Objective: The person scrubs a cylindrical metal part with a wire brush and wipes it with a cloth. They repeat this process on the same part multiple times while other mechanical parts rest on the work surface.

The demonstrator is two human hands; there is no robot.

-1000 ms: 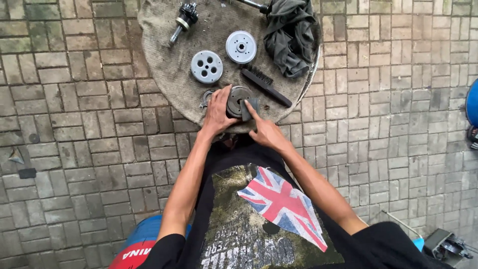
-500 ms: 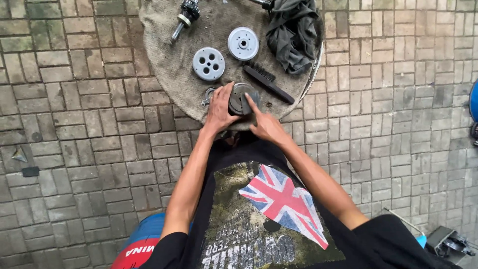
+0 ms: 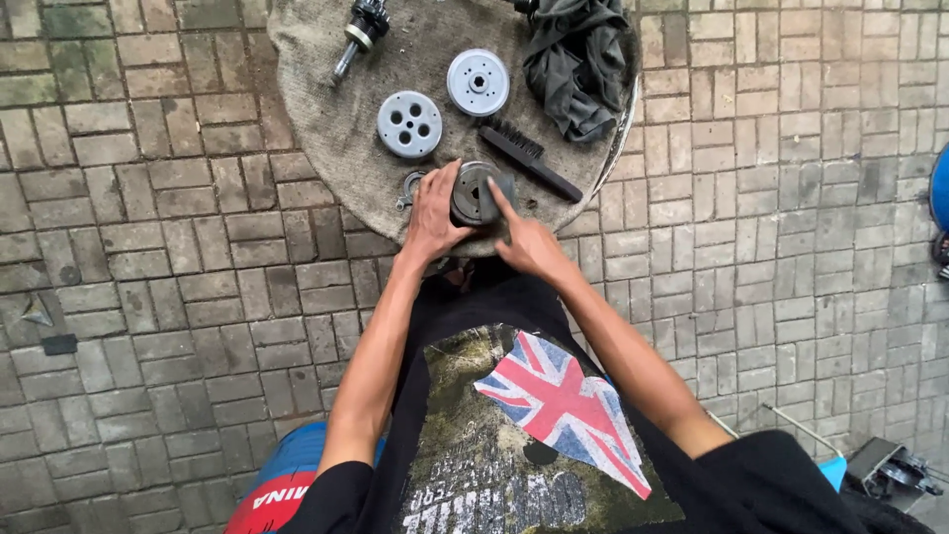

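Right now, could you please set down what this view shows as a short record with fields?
surface: round burlap-covered table on brick paving
left hand: left hand grips the side of a dark round metal part
right hand: right hand, index finger on that part's edge
behind the part: two pale metal discs with holes, black brush
far edge: dark rag, shaft-like metal part
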